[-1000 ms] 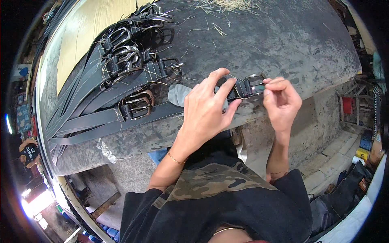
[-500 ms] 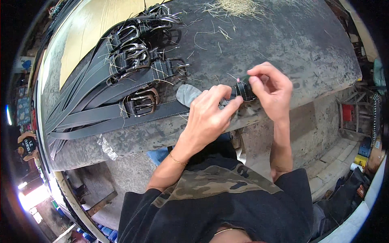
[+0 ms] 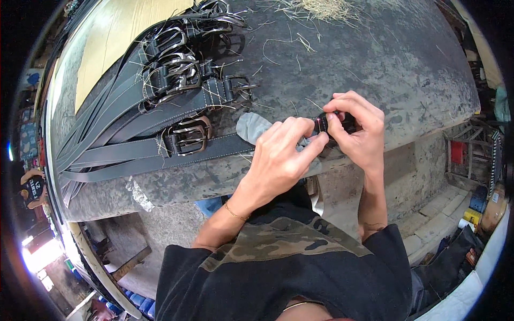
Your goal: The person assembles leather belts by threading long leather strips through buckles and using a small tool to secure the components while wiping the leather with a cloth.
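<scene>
At the table's front edge, a black leather belt [image 3: 227, 144] with pale stitching runs rightward under a grey cloth [image 3: 251, 127]. My left hand [image 3: 286, 152] is closed on the belt near its right end, with the cloth bunched beneath the fingers. Thumb and fingers of my right hand [image 3: 357, 125] pinch that same end, where a dark loop and a small pinkish-red spot show. The fingers hide most of this end. Left of my hands, another belt's dark metal buckle [image 3: 191, 136] lies on the table.
Several black belts with buckles [image 3: 174, 75] are piled at the left, loose straw-coloured strands among them. A heap of these strands [image 3: 326, 8] lies at the far side. Cardboard [image 3: 115, 40] covers the back left, and crumpled foil [image 3: 140, 195] hangs at the front edge.
My right hand has closed in on the belt end, its fingertips now against it beside my left thumb. The left hand keeps its hold. The whole view has shifted slightly.
</scene>
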Demonstrator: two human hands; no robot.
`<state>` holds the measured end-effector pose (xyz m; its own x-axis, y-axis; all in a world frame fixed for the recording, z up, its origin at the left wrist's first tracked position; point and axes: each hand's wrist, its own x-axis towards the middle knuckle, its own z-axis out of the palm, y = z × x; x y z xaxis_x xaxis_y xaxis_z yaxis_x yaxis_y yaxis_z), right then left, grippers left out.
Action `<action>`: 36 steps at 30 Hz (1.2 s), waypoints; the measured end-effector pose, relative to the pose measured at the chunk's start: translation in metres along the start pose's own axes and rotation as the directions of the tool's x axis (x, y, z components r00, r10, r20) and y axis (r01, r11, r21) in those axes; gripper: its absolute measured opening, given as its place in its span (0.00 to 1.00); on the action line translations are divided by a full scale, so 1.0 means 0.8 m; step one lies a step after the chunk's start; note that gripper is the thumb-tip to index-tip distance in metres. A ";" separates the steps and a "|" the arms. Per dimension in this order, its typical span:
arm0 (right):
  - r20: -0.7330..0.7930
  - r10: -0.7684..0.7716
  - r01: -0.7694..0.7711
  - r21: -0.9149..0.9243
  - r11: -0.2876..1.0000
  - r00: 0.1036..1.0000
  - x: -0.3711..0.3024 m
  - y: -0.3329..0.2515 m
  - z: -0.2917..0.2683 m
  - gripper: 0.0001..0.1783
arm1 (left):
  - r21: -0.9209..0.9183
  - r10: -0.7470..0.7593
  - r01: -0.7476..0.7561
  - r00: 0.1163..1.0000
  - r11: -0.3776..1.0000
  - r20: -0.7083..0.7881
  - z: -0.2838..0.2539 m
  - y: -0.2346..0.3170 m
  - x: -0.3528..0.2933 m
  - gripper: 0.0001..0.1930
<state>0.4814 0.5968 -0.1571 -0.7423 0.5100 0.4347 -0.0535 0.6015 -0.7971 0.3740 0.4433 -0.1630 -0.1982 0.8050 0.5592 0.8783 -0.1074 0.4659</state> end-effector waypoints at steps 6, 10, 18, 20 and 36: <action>0.027 -0.060 0.061 -0.070 0.996 0.998 -0.002 0.002 -0.001 0.08 | -0.016 -0.003 0.003 1.000 1.000 0.021 -0.003 0.002 0.003 0.24; 0.037 -0.095 0.098 -0.089 0.991 0.995 -0.001 0.002 0.000 0.09 | -0.038 -0.005 0.006 1.000 0.999 0.008 -0.004 0.001 0.001 0.24; 0.056 -0.121 0.126 -0.093 0.988 0.991 -0.001 0.005 0.001 0.10 | -0.039 -0.019 0.019 1.000 0.999 -0.014 -0.003 0.000 0.001 0.22; 0.066 -0.112 0.119 -0.104 0.987 0.992 -0.001 0.004 0.001 0.10 | -0.041 -0.018 0.017 1.000 0.999 -0.011 -0.003 0.000 0.001 0.22; -0.360 0.274 -0.120 0.396 0.910 0.892 -0.027 0.014 -0.010 0.08 | -0.046 -0.205 0.211 0.973 0.976 0.109 -0.014 0.010 0.012 0.19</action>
<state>0.5022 0.5979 -0.1720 -0.4358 0.8411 0.3203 -0.2245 0.2431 -0.9437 0.3744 0.4438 -0.1460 -0.3255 0.8686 0.3736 0.7958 0.0382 0.6044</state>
